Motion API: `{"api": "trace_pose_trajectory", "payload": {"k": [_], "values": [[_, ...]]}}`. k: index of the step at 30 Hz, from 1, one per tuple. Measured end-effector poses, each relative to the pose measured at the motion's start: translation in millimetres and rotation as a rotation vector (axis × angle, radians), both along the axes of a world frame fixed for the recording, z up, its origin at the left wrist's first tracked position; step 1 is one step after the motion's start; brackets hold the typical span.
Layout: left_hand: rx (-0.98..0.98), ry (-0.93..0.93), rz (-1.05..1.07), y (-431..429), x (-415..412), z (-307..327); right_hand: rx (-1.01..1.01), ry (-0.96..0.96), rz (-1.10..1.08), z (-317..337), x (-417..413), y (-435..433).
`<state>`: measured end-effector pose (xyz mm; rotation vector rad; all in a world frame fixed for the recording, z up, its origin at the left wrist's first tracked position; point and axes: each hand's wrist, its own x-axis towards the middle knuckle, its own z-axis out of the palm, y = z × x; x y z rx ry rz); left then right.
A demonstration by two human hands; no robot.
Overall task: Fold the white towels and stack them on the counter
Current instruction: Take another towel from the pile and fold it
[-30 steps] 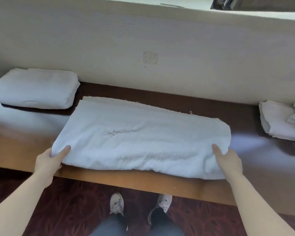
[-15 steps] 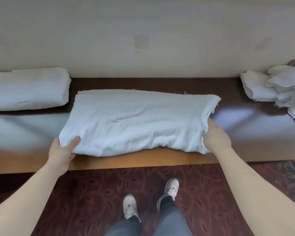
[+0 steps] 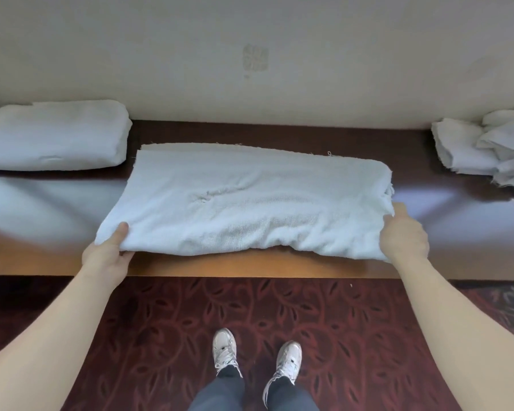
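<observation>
The half-folded towel point(image 3: 244, 203) lies on the counter point(image 3: 220, 266) and spans the whole gap between the 2 hands. Its long axis runs hand to hand, with the rounded fold edge on the grip side and the frayed free edges on the far side, toward the wall point(image 3: 250, 40). Left hand point(image 3: 107, 256): thumb on top of the near corner and fingers underneath, pinching the cloth; that corner sits slightly raised off the counter. Right hand point(image 3: 404, 238): back of hand up, thumb against the end edge, fingers out of sight in the layers, so I judge it a closed grasp on the towel end, though not all of it can be seen. Each hand holds 1 end and neither is nearer the middle. Judgement: the next fold goes along the long axis, 1 end carried across to the other, and the loose layers at the right-hand end could splay. Outward of the left hand, and farther back, rests 1 folded towel point(image 3: 54, 137). Outward of the right hand is a rumpled pile of unfolded towels point(image 3: 487, 149). Below the grips are patterned red carpet point(image 3: 339, 321) and 2 white shoes point(image 3: 226, 348).
</observation>
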<state>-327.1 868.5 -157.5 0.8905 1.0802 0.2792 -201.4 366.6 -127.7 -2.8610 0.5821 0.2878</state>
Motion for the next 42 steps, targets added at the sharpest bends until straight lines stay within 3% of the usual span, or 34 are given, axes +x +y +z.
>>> {"api": "trace_pose_trajectory", "payload": {"k": [3,10,12,15,17,21,26,31,36,42], "values": [[0.115,0.022,-0.006,3.2,-7.1,-6.5,-0.039,-0.006,-0.01,0.8,-3.2,-28.4],[0.337,0.321,-0.022,-5.2,-27.3,-36.2,-0.018,0.046,0.0,-16.3,-5.7,-53.3],[0.559,0.481,-0.128,-14.0,-26.9,-30.2,-0.062,0.045,0.039,-22.3,-8.8,-44.6],[1.082,0.729,-0.39,-31.0,-20.6,-19.4,-0.173,-0.038,0.162,-35.0,-16.4,-17.0],[1.297,0.637,-0.605,-43.6,-8.9,-23.1,-0.191,-0.052,0.249,-40.8,-17.0,11.7],[1.374,0.303,-1.024,-89.7,27.2,-36.1,-0.111,0.025,0.439,-50.5,-11.1,83.0],[1.557,0.208,-1.355,-121.5,68.0,-51.3,-0.037,-0.004,0.58,-64.8,-4.1,138.7],[1.683,0.238,-1.412,-102.1,87.3,-64.1,-0.073,0.024,0.571,-86.5,0.7,122.6],[1.674,0.31,-1.341,-85.6,106.4,-65.3,-0.097,0.01,0.438,-88.5,25.9,88.7],[1.652,0.268,-1.354,-121.2,151.1,-60.4,-0.056,0.019,0.32,-86.7,63.8,72.9]]}}
